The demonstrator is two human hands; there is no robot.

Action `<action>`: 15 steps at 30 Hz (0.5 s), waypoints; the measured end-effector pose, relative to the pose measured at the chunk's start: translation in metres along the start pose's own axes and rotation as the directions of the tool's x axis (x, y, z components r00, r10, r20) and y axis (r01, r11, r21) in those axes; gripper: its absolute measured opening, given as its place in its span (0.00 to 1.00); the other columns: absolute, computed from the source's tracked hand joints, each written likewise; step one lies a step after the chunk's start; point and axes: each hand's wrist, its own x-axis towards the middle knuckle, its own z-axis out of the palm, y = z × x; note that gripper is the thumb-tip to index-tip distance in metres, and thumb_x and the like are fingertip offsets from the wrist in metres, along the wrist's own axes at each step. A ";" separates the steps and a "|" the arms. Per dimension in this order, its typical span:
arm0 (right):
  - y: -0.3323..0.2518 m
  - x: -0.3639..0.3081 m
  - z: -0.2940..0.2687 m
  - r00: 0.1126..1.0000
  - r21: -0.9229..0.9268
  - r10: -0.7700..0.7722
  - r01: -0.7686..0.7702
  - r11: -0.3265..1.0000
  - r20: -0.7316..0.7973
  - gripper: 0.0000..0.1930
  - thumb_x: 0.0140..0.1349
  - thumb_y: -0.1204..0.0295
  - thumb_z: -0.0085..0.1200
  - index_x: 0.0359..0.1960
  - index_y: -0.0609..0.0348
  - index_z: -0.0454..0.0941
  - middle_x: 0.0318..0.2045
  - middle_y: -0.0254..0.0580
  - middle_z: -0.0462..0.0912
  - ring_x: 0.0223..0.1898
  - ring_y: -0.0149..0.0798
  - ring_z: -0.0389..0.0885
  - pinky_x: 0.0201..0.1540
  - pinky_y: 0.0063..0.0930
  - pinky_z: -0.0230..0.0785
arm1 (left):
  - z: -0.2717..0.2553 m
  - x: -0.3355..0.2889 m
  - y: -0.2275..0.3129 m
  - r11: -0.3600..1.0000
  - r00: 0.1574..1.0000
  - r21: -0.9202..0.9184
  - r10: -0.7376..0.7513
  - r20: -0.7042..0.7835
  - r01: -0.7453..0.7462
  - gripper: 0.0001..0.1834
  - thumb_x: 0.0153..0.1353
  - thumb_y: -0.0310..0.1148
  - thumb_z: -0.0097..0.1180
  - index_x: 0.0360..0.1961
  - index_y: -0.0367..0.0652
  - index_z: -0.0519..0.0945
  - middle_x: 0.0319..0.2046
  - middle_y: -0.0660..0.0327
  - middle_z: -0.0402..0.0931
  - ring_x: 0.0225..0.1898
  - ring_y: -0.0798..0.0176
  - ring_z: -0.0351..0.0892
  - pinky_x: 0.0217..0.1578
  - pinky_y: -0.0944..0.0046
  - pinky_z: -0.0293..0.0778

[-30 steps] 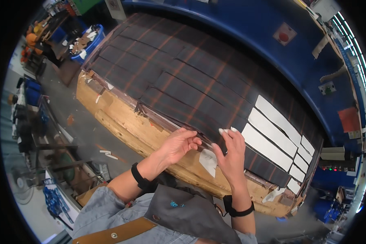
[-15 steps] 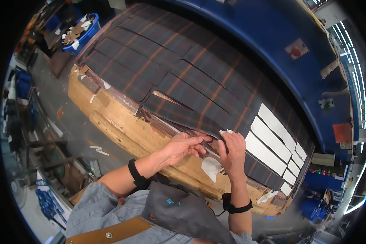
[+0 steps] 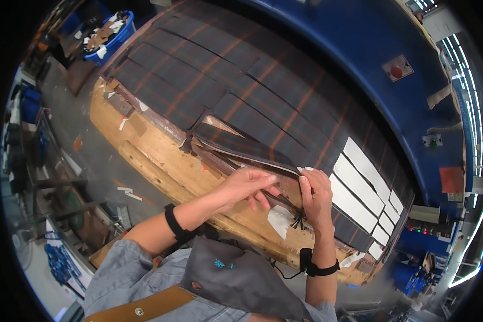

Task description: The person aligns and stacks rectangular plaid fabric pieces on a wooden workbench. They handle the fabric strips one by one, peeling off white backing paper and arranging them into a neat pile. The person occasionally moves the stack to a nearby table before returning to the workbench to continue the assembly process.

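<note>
Dark plaid fabric with orange lines, cut into panels, covers the slanted work table. Along its near side a cut fabric strip is raised at the near edge, showing a pale underside edge and a gap beneath. My right hand pinches the right end of this strip between thumb and fingers. Just left of it, my left hand has thumb and forefinger pressed together, the other fingers loosely curled below; what it pinches, if anything, is too small to make out. Dark scraps dangle beneath my right hand.
White pattern pieces lie on the fabric at the right. A worn wooden edge runs along the near side, with a white scrap on it. Beyond stands a blue machine housing with a red button. A blue scrap bin is far left.
My right hand has moved slightly right and pulled up the strip's end, so the gap under it is wider. My left hand has shifted slightly away from the strip.
</note>
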 end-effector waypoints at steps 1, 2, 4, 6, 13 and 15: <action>0.000 -0.001 -0.001 1.000 0.021 0.015 -0.015 1.000 0.004 0.09 0.64 0.72 0.58 0.42 0.64 0.83 0.40 0.48 0.84 0.49 0.51 0.78 0.60 0.44 0.63 | 0.002 0.007 0.000 1.000 1.000 -0.015 -0.003 -0.017 0.003 0.26 0.71 0.47 0.55 0.55 0.33 0.75 0.44 0.51 0.83 0.30 0.63 0.86 0.21 0.72 0.78; 0.001 -0.001 0.000 1.000 0.036 0.013 -0.014 0.999 0.009 0.09 0.64 0.72 0.58 0.42 0.64 0.83 0.40 0.48 0.84 0.49 0.51 0.78 0.60 0.43 0.64 | 0.005 0.011 0.001 1.000 1.000 -0.018 -0.004 -0.022 0.003 0.26 0.71 0.47 0.55 0.55 0.33 0.75 0.44 0.51 0.83 0.30 0.63 0.86 0.21 0.72 0.78; 0.003 -0.003 0.000 1.000 0.063 0.018 -0.019 0.998 0.014 0.10 0.64 0.72 0.58 0.42 0.65 0.83 0.40 0.49 0.84 0.49 0.51 0.78 0.59 0.43 0.64 | 0.010 0.019 0.001 1.000 1.000 -0.022 -0.011 -0.026 0.010 0.25 0.70 0.47 0.55 0.54 0.33 0.75 0.44 0.51 0.83 0.30 0.63 0.86 0.22 0.72 0.78; 0.002 -0.004 0.000 0.999 0.075 0.041 -0.042 0.996 0.023 0.10 0.64 0.71 0.58 0.43 0.65 0.83 0.41 0.49 0.84 0.49 0.51 0.78 0.59 0.42 0.64 | 0.012 0.026 0.000 0.999 0.999 -0.034 0.006 -0.052 -0.008 0.22 0.71 0.44 0.55 0.52 0.33 0.77 0.43 0.52 0.83 0.29 0.63 0.86 0.23 0.71 0.80; 0.006 -0.003 0.000 0.998 0.125 0.061 -0.065 0.990 0.033 0.13 0.64 0.70 0.58 0.45 0.66 0.83 0.44 0.51 0.84 0.49 0.51 0.79 0.56 0.39 0.68 | 0.012 0.031 -0.008 0.998 0.995 -0.025 0.064 -0.080 -0.066 0.21 0.71 0.39 0.54 0.54 0.31 0.75 0.42 0.52 0.81 0.29 0.63 0.85 0.24 0.70 0.82; 0.007 -0.003 -0.001 0.997 0.129 0.065 -0.069 0.989 0.037 0.13 0.63 0.71 0.59 0.46 0.66 0.82 0.44 0.51 0.84 0.49 0.50 0.79 0.56 0.38 0.69 | 0.014 0.030 -0.007 0.998 0.996 -0.050 0.036 -0.086 -0.040 0.20 0.71 0.38 0.53 0.54 0.30 0.75 0.42 0.52 0.81 0.29 0.62 0.85 0.24 0.70 0.82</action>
